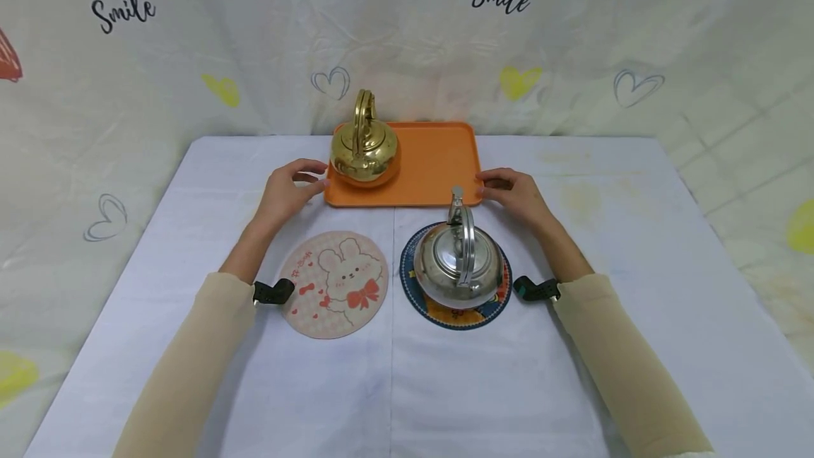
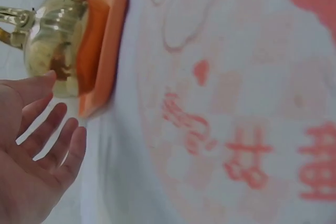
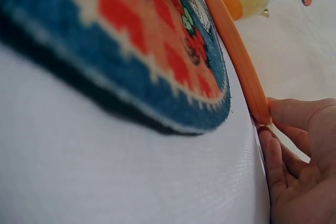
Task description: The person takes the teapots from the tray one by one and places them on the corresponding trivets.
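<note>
An orange tray (image 1: pixel 439 161) lies at the back of the table, with a gold kettle (image 1: pixel 365 150) standing on its left part. My left hand (image 1: pixel 289 193) is at the tray's left end; its fingers are spread and loosely bent in the left wrist view, beside the gold kettle (image 2: pixel 58 40). At the opposite end, my right hand (image 1: pixel 514 193) pinches the tray's edge. The right wrist view has the thumb against the tray's corner (image 3: pixel 254 95) and the other fingers below it. Nearer to me, a silver kettle (image 1: pixel 458 263) stands on a round blue patterned mat (image 1: pixel 416 292).
A round pink mat (image 1: pixel 337 285) with a rabbit drawing lies left of the silver kettle, in front of the tray. White cloth (image 1: pixel 318 401) covers the table. Behind its back edge hangs a printed curtain (image 1: pixel 420 41).
</note>
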Available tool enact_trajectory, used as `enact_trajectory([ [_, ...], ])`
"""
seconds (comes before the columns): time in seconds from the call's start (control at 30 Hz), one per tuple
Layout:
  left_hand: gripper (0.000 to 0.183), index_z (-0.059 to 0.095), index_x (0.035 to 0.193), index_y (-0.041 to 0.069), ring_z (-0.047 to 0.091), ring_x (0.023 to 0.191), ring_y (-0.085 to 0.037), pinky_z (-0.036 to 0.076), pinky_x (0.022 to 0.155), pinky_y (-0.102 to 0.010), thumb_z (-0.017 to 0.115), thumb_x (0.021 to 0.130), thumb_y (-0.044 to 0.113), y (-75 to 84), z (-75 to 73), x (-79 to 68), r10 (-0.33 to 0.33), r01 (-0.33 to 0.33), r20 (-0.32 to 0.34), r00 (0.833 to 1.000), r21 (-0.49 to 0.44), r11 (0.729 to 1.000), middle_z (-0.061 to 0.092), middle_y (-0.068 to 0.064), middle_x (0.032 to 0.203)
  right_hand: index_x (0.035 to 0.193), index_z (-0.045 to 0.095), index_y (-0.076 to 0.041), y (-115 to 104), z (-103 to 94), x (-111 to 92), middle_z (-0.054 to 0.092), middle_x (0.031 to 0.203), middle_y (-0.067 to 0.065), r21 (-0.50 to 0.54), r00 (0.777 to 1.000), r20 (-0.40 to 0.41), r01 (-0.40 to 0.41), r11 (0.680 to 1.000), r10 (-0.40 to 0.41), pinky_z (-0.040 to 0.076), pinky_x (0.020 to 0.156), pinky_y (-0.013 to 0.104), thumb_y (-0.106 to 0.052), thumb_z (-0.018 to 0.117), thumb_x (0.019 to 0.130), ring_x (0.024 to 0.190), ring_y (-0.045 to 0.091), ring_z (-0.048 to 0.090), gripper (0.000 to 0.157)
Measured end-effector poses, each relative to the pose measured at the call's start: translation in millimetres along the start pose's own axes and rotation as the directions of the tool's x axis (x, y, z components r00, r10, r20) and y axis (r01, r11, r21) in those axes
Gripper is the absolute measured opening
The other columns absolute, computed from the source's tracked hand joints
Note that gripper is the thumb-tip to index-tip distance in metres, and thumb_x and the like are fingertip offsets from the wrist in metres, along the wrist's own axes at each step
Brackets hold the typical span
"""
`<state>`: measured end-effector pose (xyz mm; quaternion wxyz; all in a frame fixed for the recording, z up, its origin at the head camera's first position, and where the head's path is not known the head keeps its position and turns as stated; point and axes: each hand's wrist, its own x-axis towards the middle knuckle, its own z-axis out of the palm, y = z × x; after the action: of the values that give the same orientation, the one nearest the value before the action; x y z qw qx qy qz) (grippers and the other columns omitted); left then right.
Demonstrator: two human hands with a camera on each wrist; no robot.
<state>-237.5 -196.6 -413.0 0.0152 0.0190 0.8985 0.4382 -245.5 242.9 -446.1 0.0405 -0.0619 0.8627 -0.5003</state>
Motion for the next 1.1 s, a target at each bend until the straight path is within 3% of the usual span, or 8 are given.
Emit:
enact_trajectory([
  [0.13, 0.038, 0.067, 0.134, 0.013, 0.064, 0.125, -0.029, 0.053, 0.079, -0.025, 0.073, 0.099, 0.028, 11.2, -2.0, 1.7, 0.026, -0.027, -0.029, 0.999, -0.035, 0.999, 0.068, -0.009, 0.136, 0.135, 0.068, -0.002, 2, -0.8, 1, 0.067, 0.137, 0.023, -0.005, 1.000, 0.013, -0.004, 1.000, 0.004, 0.047, 0.081, 0.009, -0.020, 0.075, 0.097, 0.095, -0.008, 0.061, 0.043],
  [0.3, 0.037, 0.068, 0.133, 0.013, 0.064, 0.124, -0.028, 0.052, 0.084, -0.026, 0.073, 0.099, 0.027, 22.7, -3.5, 3.7, 0.074, -0.079, -0.070, 0.995, -0.072, 0.994, 0.068, -0.010, 0.134, 0.136, 0.066, 0.000, 2, -2.5, 0, 0.066, 0.138, 0.024, -0.003, 1.000, 0.014, 0.007, 1.000, -0.007, 0.046, 0.080, 0.008, -0.018, 0.074, 0.098, 0.095, -0.007, 0.059, 0.043],
  [0.47, 0.037, 0.068, 0.132, 0.011, 0.065, 0.121, -0.022, 0.051, 0.089, -0.020, 0.073, 0.099, 0.024, 31.1, -5.6, 2.5, 0.090, -0.107, -0.116, 0.989, -0.152, 0.982, 0.068, -0.009, 0.134, 0.136, 0.067, -0.002, -1, -1.5, -1, 0.066, 0.138, 0.022, -0.019, 1.000, 0.013, 0.008, 1.000, -0.008, 0.046, 0.079, 0.009, -0.020, 0.075, 0.097, 0.096, -0.006, 0.059, 0.043],
  [0.7, 0.041, 0.066, 0.135, 0.009, 0.062, 0.117, -0.014, 0.052, 0.093, -0.020, 0.075, 0.098, 0.024, 40.9, -1.9, 3.2, 0.102, -0.133, -0.125, 0.987, -0.279, 0.951, 0.066, -0.006, 0.137, 0.136, 0.068, -0.004, -1, -0.8, -1, 0.066, 0.139, 0.020, -0.045, 1.000, 0.008, 0.010, 0.999, -0.010, 0.046, 0.082, 0.008, -0.022, 0.076, 0.097, 0.098, -0.006, 0.059, 0.044],
  [0.87, 0.044, 0.064, 0.137, 0.007, 0.063, 0.121, -0.018, 0.053, 0.095, -0.020, 0.075, 0.097, 0.020, 46.7, 1.9, 5.3, 0.112, -0.145, -0.120, 0.986, -0.319, 0.936, 0.065, -0.011, 0.138, 0.136, 0.066, -0.001, 0, -1.5, -1, 0.065, 0.140, 0.022, -0.043, 1.000, 0.009, 0.009, 0.999, -0.008, 0.045, 0.080, 0.007, -0.018, 0.074, 0.098, 0.094, -0.010, 0.058, 0.043],
  [1.1, 0.045, 0.065, 0.138, 0.011, 0.064, 0.123, -0.021, 0.054, 0.098, -0.023, 0.077, 0.095, 0.017, 52.1, 7.8, 8.9, 0.131, -0.172, -0.136, 0.982, -0.363, 0.916, 0.067, -0.013, 0.135, 0.134, 0.065, 0.007, -35, -3.9, -16, 0.063, 0.138, 0.029, -0.036, 0.999, 0.035, 0.007, 0.999, -0.006, 0.046, 0.077, 0.009, -0.009, 0.072, 0.098, 0.095, -0.006, 0.059, 0.040],
])
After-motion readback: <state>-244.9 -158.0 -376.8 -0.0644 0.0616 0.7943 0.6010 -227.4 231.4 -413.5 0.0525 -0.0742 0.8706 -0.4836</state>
